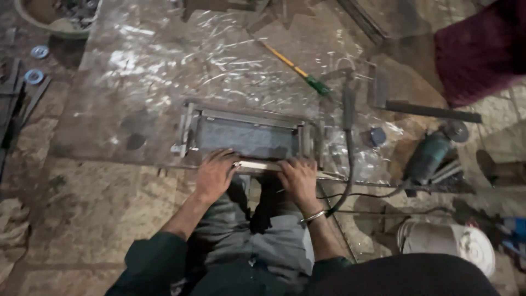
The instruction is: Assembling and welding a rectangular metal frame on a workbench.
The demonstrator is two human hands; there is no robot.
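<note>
A small rectangular metal frame with a dark panel inside lies on a scratched steel sheet on the floor. My left hand rests on the frame's near left edge, fingers bent over it. On the near right edge my right hand presses down, a metal bangle at its wrist. Between both hands runs a pale flat metal strip along the near side; both hands touch it. My knees sit just below the frame.
A green angle grinder lies to the right with its black cable. A yellow-handled tool with a green tip and a steel square lie on the sheet. White bucket at lower right, round discs at left.
</note>
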